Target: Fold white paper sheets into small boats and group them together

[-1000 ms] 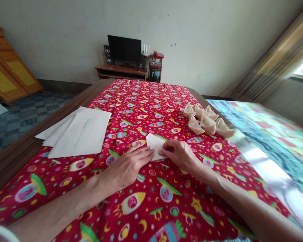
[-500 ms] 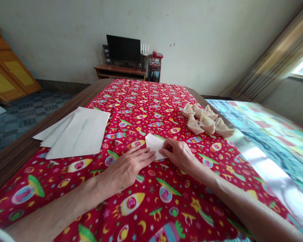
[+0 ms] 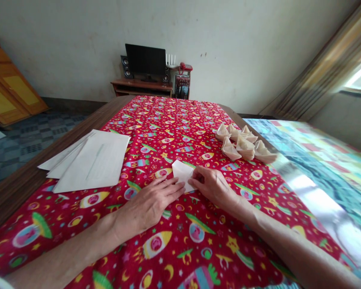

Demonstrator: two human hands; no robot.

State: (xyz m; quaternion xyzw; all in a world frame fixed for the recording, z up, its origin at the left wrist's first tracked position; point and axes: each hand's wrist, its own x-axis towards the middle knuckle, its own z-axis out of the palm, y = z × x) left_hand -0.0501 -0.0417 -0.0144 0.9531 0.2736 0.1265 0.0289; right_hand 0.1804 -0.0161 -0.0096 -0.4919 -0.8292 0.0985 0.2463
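A small folded piece of white paper lies on the red patterned cloth in front of me. My left hand rests flat, its fingers stretched out and the tips on the paper's left lower part. At the paper's right edge, my right hand pinches it between thumb and bent fingers, covering that corner. Several folded paper shapes with pointed tips stand in a cluster at the right. To the left lies a fanned stack of white paper sheets.
The cloth covers most of a dark wooden table. Beyond its far end are a monitor, speakers and a red telephone on low stands. A bed with a checked cover is on the right, a wooden cabinet on the left.
The view has shifted very slightly. Both hands stay on the folded paper in nearly the same pose.
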